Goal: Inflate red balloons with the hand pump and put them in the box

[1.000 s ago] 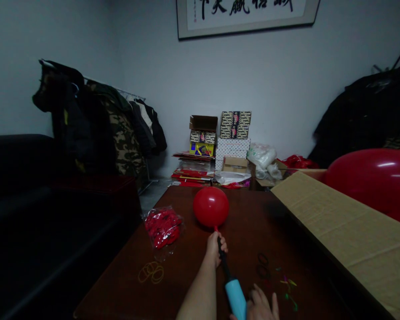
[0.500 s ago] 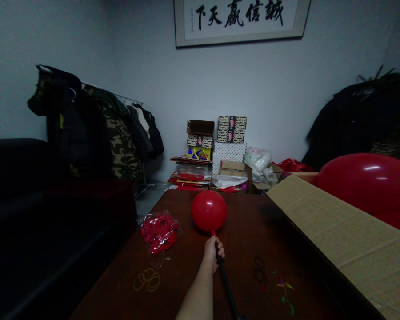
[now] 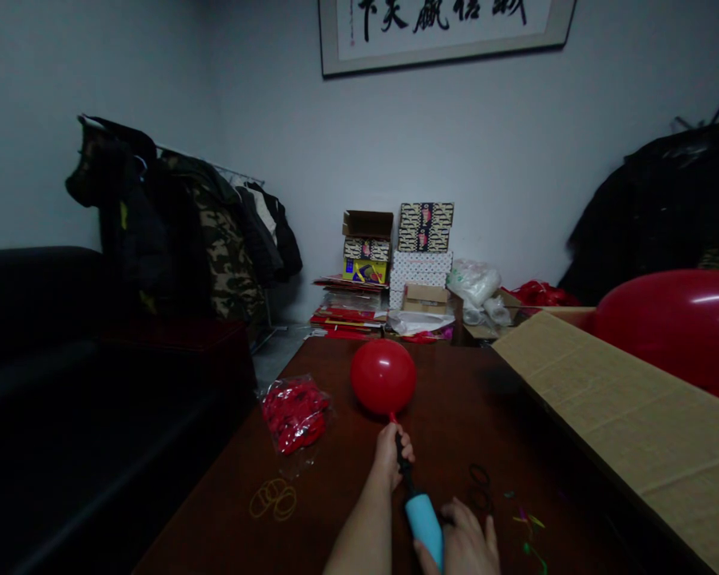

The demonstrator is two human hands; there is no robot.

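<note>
A round red balloon (image 3: pixel 383 377) is inflated at the front end of a hand balloon pump with a light blue barrel (image 3: pixel 424 529) and a black front rod. My left hand (image 3: pixel 391 455) is closed around the black front part, right at the balloon's neck. On the blue barrel is my right hand (image 3: pixel 464 539), low in the view, its thumb on the left side and its fingers on the right. The bottom edge cuts off part of that hand and the pump's rear end.
On the brown table (image 3: pixel 347 495) lie a clear bag of red balloons (image 3: pixel 296 419), yellowish rubber bands (image 3: pixel 272 499), dark rings (image 3: pixel 479 487) and small coloured scraps (image 3: pixel 530 523). A cardboard box (image 3: pixel 623 415) with large red balloons (image 3: pixel 677 331) stands at right. Stacked boxes (image 3: pixel 425 271) stand behind.
The blue barrel has slid forward into view, covering much of the black rod, and my right hand has appeared on it. My left hand keeps its hold. The camera view has shifted slightly.
</note>
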